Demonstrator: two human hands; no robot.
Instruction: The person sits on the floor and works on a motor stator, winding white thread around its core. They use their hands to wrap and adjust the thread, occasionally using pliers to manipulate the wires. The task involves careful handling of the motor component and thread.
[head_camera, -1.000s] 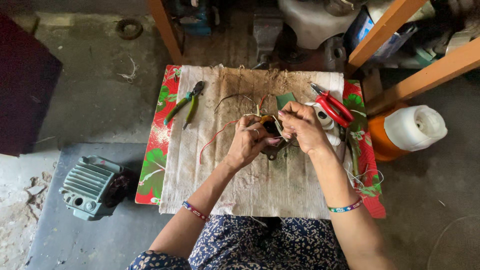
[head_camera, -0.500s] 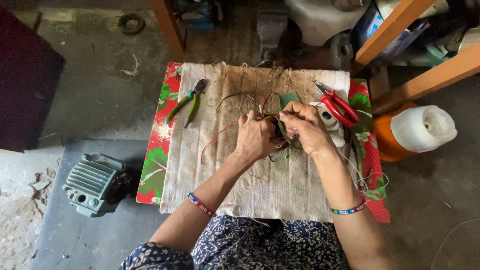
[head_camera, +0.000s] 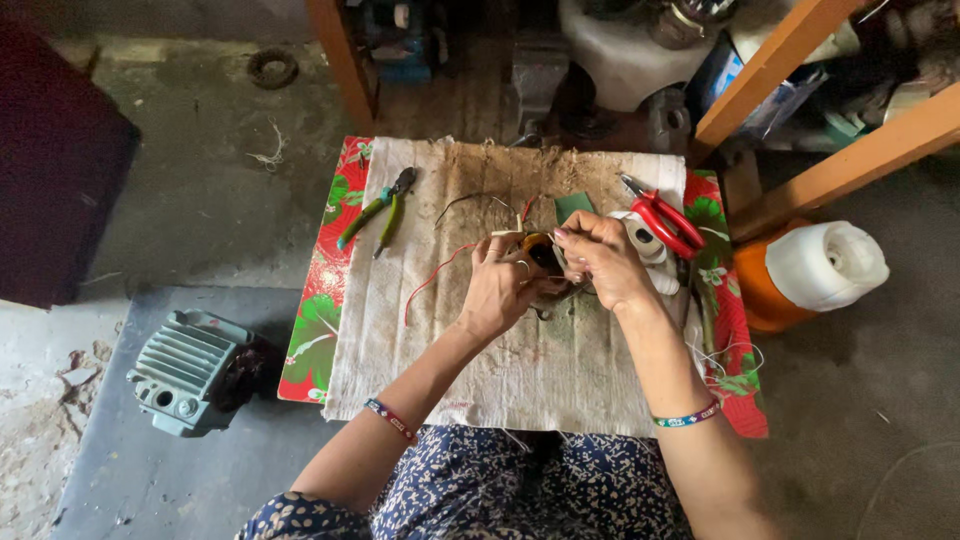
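Note:
My left hand and my right hand meet over the middle of a small table covered with a pale cloth. Between them they grip a small wound coil part with copper-coloured winding. Thin wires trail from it, among them a red wire curving off to the left. The part is mostly hidden by my fingers. My right fingers pinch at its top edge. My left hand cups it from below and the left.
Green-handled pliers lie at the cloth's left, red-handled pliers at its right beside a white tape roll. A floral red tablecloth shows at the edges. A grey-green motor housing sits on the floor left, an orange-and-white container right, wooden beams beyond.
Both hands stay on the coil part and shift slightly. The fingers of my right hand have moved along its top edge. The view has tilted a little.

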